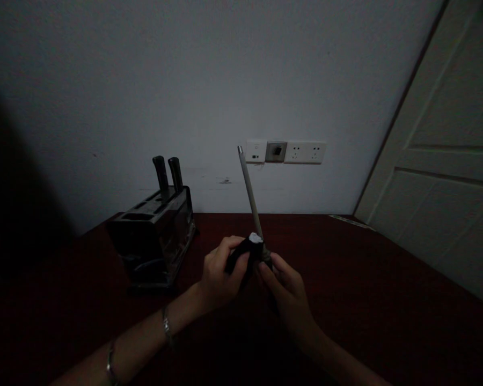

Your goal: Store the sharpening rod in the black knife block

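Observation:
My right hand (287, 289) is closed around the low end of a honing steel (249, 190), whose long grey rod points up and leans slightly left. Beside the base of that rod, my left hand (222, 268) grips a black thing (241, 254) with a white patch at its end. It may be a folded cloth, but the dim light hides its kind. The black thing appears to meet the steel near its handle, most of which is hidden by my fingers. To the left stands a black knife block (156, 230), with two dark-handled knives (168, 174) upright in its slots.
Everything rests on a dark red tabletop (326, 257) against a pale wall (209, 80). Wall sockets (304, 153) sit just above the table's back edge. A white panelled door (446, 161) is at the right. The lower area is very dark.

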`<control>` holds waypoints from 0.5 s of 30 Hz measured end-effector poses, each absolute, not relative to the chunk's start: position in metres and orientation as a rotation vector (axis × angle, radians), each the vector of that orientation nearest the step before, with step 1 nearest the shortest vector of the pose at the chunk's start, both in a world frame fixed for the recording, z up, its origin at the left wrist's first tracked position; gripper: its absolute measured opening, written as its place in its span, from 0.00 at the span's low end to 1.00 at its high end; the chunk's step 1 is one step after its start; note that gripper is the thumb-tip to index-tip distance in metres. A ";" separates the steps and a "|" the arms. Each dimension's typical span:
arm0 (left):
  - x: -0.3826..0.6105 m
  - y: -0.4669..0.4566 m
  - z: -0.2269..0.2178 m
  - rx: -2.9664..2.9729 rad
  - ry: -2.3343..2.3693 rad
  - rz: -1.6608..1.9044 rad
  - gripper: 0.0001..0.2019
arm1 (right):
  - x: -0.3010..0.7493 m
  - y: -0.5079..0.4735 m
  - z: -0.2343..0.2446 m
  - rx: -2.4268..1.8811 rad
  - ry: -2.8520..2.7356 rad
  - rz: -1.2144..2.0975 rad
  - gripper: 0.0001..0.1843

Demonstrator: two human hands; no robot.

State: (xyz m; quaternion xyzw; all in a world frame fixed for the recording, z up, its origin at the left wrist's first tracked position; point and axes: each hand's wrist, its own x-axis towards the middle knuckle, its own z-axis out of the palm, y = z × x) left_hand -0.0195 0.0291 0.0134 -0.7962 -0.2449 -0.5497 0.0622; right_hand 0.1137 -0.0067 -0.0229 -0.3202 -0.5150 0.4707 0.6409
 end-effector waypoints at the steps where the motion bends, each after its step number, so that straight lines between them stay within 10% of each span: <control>1: -0.020 0.030 0.013 -2.429 -0.731 -1.662 0.06 | 0.114 -0.007 -0.023 -0.721 -1.169 1.084 0.10; 15: -0.026 0.036 0.010 -2.458 -0.981 -1.924 0.04 | 0.110 -0.007 -0.025 -0.576 -1.090 1.351 0.14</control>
